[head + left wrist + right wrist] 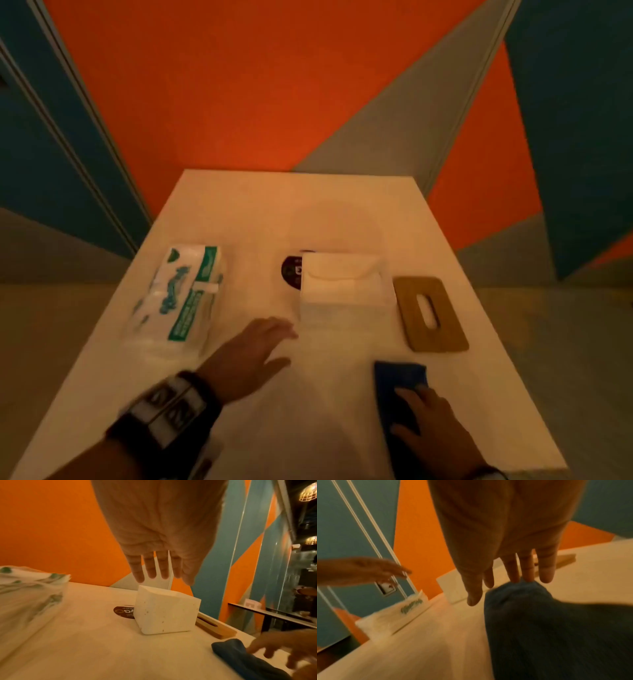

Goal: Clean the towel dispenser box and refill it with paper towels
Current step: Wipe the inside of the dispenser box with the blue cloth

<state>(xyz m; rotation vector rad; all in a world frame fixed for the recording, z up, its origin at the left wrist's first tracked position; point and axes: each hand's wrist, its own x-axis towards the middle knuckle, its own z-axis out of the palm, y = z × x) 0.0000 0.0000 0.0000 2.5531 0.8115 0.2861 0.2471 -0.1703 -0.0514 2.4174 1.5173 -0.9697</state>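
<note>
Our left hand [251, 356] hovers over the desk [239, 212] with fingers straight and spread, grasping nothing; the white dispenser box [344, 291] lies just ahead of its fingertips and slightly to the right, near the middle of the desk. The box's long axis runs roughly from the near edge toward the far edge, so the near end face meets that hand first. Our right hand [431, 428] rests with loosely extended fingers on the blue cloth [397, 383] by the near right corner, fingertips touching it but not yet closed around it. We judge the left hand the nearer one for steadying the box, the right for wiping.

The box is pale and stone-like with small dark flecks on its sides, its top open, and white paper seems to show inside. Its wooden lid [430, 313], slotted down the middle, lies flat just right of it. The wrapped pack of paper towels [178, 298], green print on clear plastic, sits unopened toward the left edge. A dark round sticker [291, 272] peeks out behind the box
</note>
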